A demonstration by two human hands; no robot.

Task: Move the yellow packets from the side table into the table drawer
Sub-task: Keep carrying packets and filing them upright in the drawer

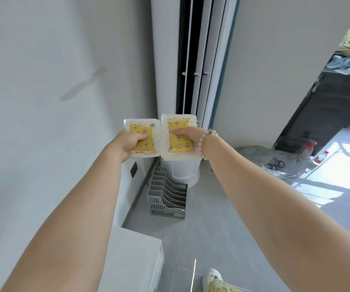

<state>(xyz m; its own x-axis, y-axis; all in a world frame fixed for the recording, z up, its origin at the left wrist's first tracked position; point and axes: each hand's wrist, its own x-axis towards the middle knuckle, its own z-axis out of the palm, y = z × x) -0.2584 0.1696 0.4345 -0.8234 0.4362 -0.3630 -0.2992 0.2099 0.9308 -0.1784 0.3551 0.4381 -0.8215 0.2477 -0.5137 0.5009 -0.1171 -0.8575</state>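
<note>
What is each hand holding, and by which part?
The left hand pinches the left yellow packet by its left side; the right hand pinches the right yellow packet by its right side.

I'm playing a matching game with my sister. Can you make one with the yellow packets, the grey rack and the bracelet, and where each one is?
Things
1. yellow packets
2. grey rack
3. bracelet

Places
A. standing on the floor
B. round the wrist of the right hand
C. one held in the left hand, one in the right hand

Pairs: 1-C, 2-A, 3-B
</note>
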